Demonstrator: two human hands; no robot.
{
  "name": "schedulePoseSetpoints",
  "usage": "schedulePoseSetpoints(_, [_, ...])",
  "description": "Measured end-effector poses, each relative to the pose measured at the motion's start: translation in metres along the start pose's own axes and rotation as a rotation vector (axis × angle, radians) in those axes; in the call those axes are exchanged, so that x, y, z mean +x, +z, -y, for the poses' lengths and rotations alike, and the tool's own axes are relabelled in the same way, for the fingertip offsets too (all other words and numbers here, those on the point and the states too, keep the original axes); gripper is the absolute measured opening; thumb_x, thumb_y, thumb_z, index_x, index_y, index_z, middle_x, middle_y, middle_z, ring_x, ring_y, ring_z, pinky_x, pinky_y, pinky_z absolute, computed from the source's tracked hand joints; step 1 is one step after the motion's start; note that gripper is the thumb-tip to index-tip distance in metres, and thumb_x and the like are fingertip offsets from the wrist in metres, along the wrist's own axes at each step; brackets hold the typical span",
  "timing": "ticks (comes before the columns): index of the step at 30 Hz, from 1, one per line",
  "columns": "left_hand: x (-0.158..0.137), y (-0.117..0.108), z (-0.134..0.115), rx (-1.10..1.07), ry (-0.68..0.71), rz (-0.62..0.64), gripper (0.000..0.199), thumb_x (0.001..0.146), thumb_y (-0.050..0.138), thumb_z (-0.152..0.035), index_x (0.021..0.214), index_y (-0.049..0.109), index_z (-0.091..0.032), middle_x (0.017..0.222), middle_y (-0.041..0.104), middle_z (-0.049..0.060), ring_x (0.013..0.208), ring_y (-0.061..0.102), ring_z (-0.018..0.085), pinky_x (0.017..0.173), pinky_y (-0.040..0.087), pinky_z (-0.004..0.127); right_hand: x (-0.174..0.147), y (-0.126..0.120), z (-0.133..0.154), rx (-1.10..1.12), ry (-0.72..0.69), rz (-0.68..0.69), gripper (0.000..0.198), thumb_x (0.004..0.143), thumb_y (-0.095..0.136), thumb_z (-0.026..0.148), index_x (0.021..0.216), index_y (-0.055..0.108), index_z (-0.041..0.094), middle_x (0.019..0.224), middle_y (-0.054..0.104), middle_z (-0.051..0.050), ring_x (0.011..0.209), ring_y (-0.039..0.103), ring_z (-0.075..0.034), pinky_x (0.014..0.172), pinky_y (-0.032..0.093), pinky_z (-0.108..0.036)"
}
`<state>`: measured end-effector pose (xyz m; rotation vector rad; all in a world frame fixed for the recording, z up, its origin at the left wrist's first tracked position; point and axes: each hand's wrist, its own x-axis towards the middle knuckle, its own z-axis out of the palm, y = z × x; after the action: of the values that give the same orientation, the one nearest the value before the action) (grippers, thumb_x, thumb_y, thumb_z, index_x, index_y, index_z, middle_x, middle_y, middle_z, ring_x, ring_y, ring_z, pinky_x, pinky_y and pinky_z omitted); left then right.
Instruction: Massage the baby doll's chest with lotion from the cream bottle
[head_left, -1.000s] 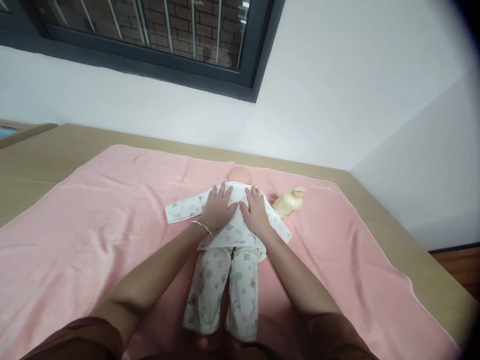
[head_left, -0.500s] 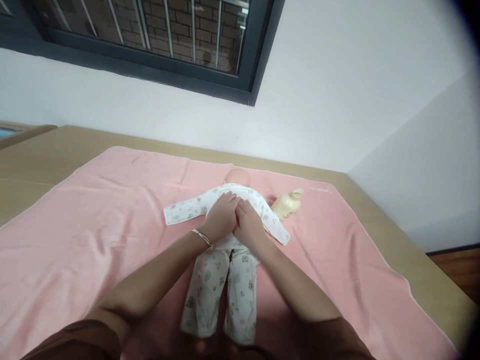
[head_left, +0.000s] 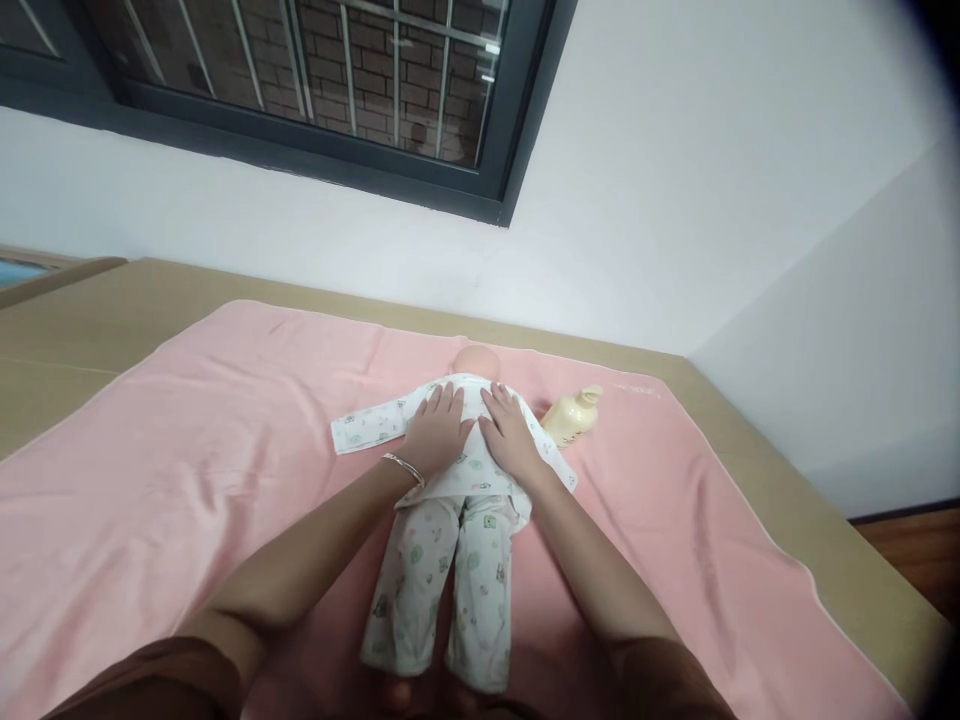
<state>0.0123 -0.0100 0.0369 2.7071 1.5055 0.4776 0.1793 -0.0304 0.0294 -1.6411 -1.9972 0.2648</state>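
A baby doll (head_left: 475,361) lies on a pink sheet, its head toward the wall. It wears a white printed top (head_left: 480,470) and matching trousers (head_left: 411,580). My left hand (head_left: 439,430) rests flat on the left side of the doll's upper torso, fingers stretched toward its head. On the right side of the torso lies my right hand (head_left: 510,432), also flat with fingers extended. The thumbs point inward, with a strip of the top visible between the hands. A pale yellow bottle (head_left: 574,417) is on the sheet beside the doll's right-hand sleeve. A bracelet circles my left wrist.
The pink sheet (head_left: 247,430) has wrinkles and covers much of a wooden surface (head_left: 757,465). Behind it is a white wall (head_left: 637,200) with a dark-framed, barred window (head_left: 337,90). A wooden edge with something blue shows at far left.
My hands, which met at the middle of the doll's torso, have moved apart to either side. The view has shifted slightly.
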Motion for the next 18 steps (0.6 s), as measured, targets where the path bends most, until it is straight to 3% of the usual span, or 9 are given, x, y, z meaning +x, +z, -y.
schedulePoseSetpoints(5, [-0.021,-0.024,-0.015,0.082,0.088,0.049,0.05,0.092,0.04,-0.021,0.14,0.043,-0.007,0.148,0.043,0.02,0.138,0.04,0.034,0.11,0.034,0.052,-0.025,-0.007,0.037,-0.169,-0.012,0.066,0.055,0.093,0.038,0.021,0.146,0.038,0.003,0.154,0.034,-0.02,0.147,0.021,-0.031,0.118,0.02,-0.051])
schedulePoseSetpoints(8, [-0.016,-0.029,-0.013,0.041,0.157,0.018,0.037,0.09,0.039,-0.016,0.121,0.057,-0.007,0.131,0.059,0.019,0.128,0.05,0.03,0.108,0.036,0.048,-0.033,-0.008,0.05,-0.15,-0.042,0.09,0.054,0.092,0.039,0.019,0.145,0.04,0.006,0.153,0.036,-0.017,0.146,0.025,-0.028,0.119,0.022,-0.048])
schedulePoseSetpoints(10, [-0.006,-0.024,-0.008,-0.009,0.175,-0.031,0.031,0.091,0.035,-0.014,0.106,0.062,-0.009,0.113,0.065,0.016,0.115,0.057,0.028,0.104,0.04,0.045,-0.029,-0.007,0.046,-0.104,-0.023,0.062,0.05,0.095,0.035,0.02,0.142,0.046,0.009,0.151,0.04,-0.014,0.144,0.03,-0.026,0.119,0.02,-0.048])
schedulePoseSetpoints(12, [0.006,-0.013,0.0,-0.094,0.162,-0.123,0.032,0.093,0.031,-0.015,0.104,0.061,-0.012,0.107,0.066,0.015,0.109,0.059,0.026,0.101,0.043,0.044,-0.018,-0.006,0.03,-0.056,0.019,0.007,0.047,0.098,0.031,0.025,0.139,0.05,0.013,0.15,0.044,-0.012,0.142,0.033,-0.025,0.119,0.019,-0.05])
schedulePoseSetpoints(15, [0.018,0.009,0.012,-0.214,0.117,-0.251,0.033,0.095,0.034,-0.025,0.118,0.055,-0.012,0.121,0.061,0.016,0.12,0.053,0.027,0.104,0.043,0.045,0.0,-0.002,0.001,-0.024,0.08,-0.073,0.049,0.1,0.031,0.036,0.141,0.048,0.014,0.149,0.044,-0.013,0.142,0.034,-0.025,0.118,0.021,-0.051])
schedulePoseSetpoints(18, [0.021,0.022,0.02,-0.21,0.066,-0.225,0.046,0.094,0.039,-0.036,0.13,0.047,-0.008,0.135,0.053,0.02,0.131,0.046,0.03,0.108,0.039,0.049,0.009,0.001,-0.014,-0.071,0.097,-0.091,0.054,0.101,0.03,0.04,0.143,0.044,0.009,0.15,0.042,-0.016,0.143,0.032,-0.026,0.118,0.021,-0.049])
